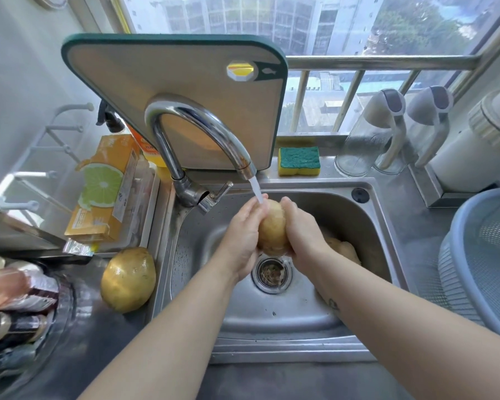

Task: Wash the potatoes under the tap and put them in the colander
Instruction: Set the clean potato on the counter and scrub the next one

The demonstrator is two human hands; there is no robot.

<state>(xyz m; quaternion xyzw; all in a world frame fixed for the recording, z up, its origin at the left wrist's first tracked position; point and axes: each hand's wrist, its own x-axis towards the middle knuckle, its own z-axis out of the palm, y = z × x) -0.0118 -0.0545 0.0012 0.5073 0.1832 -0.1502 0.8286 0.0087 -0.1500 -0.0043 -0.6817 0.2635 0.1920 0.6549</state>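
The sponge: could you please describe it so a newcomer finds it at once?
Start at the sink. On the ledge behind its basin, right of the upright cutting board, lies the sponge. It alone is yellow with a green top.

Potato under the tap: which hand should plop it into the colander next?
Probably the right hand. Both it and the left hand hold the potato over the sink, but the blue colander sits on the counter to the right, so it reaches there without crossing over.
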